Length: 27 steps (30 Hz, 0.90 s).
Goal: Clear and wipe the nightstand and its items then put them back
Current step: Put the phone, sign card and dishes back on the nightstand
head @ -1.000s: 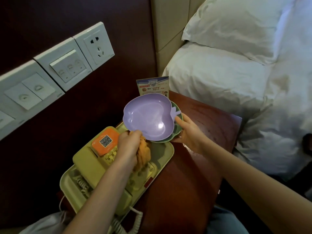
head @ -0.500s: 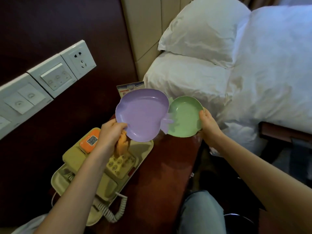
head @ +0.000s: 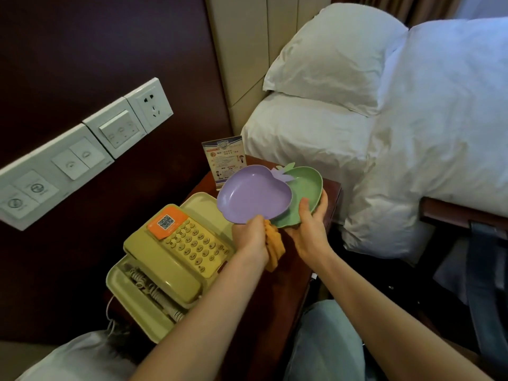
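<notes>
My left hand (head: 251,233) grips the near rim of a purple apple-shaped dish (head: 253,195) together with a bunched orange cloth (head: 275,247) that hangs below it. My right hand (head: 310,220) holds a green apple-shaped dish (head: 308,185) by its near edge, thumb on the inside. The purple dish overlaps the green one's left part. Both are held just above the dark wooden nightstand (head: 277,295). A yellowish telephone (head: 176,254) sits in a pale yellow tray (head: 121,284) on the nightstand's left side. A small printed card (head: 224,158) stands at the back.
A white panel of switches and a socket (head: 82,155) runs along the dark wall on the left. The bed with white duvet (head: 412,149) and pillow (head: 335,56) lies right of the nightstand. My jeans-clad knee (head: 327,339) is below. A white bag (head: 82,356) lies at bottom left.
The two dishes, held side by side half a second ago, have come together again, the purple one overlapping the green. Both hands dropped lower over the nightstand.
</notes>
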{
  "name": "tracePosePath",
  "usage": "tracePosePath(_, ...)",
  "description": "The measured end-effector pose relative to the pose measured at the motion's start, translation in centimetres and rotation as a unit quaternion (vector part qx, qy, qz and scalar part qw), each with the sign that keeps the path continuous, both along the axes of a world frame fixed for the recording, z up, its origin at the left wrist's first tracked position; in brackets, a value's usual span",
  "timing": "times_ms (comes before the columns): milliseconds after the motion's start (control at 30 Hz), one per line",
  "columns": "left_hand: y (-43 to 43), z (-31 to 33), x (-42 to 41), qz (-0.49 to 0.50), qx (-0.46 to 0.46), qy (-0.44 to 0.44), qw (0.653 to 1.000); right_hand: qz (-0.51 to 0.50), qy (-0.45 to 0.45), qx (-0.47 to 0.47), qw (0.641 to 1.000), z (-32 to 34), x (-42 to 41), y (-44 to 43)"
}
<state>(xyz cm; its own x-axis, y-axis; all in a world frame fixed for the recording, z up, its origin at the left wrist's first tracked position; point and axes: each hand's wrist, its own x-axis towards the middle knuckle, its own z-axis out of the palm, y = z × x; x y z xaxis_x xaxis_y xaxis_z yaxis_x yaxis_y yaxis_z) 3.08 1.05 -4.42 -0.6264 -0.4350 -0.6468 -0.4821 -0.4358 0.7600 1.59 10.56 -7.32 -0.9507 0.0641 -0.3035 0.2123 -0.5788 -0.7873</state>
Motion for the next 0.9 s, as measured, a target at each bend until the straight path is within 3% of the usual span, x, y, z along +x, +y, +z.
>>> tracePosePath(133,0.7,-0.7,0.2,-0.018,-0.063,-0.028,0.997,0.026,0.043,0.091,0.995,-0.4,1.0,-0.6)
tracePosePath(300,-0.7,-1.0,1.7,-0.150,-0.147,0.044,0.977,-0.007,0.030,0.125,0.992,-0.4,1.1,-0.5)
tracePosePath(433,-5.5,0.4,1.0,-0.083,-0.224,0.046,0.970,0.030,0.036,0.153,0.987,-0.1,0.9,1.4)
tracePosePath(533,-7.8,2.4,0.1,-0.188,-0.316,0.066,0.928,0.082,0.024,0.172,0.981,-0.3,0.9,2.1)
tracePosePath(633,-7.9,3.2,-0.4,-0.306,-0.349,0.015,0.886,0.069,0.039,0.158,0.984,-0.6,1.1,1.6)
tracePosePath(767,-7.0,1.5,0.5,-0.343,-0.427,-0.058,0.834,0.028,-0.005,0.146,0.989,-0.6,1.2,0.7)
tracePosePath(833,-6.6,0.7,1.2,-0.317,-0.438,-0.086,0.837,0.037,-0.022,0.142,0.989,-0.6,1.2,0.4)
tracePosePath(900,-6.0,-0.1,1.7,-0.293,-0.381,-0.099,0.872,0.043,-0.035,0.126,0.990,-0.7,1.3,0.0)
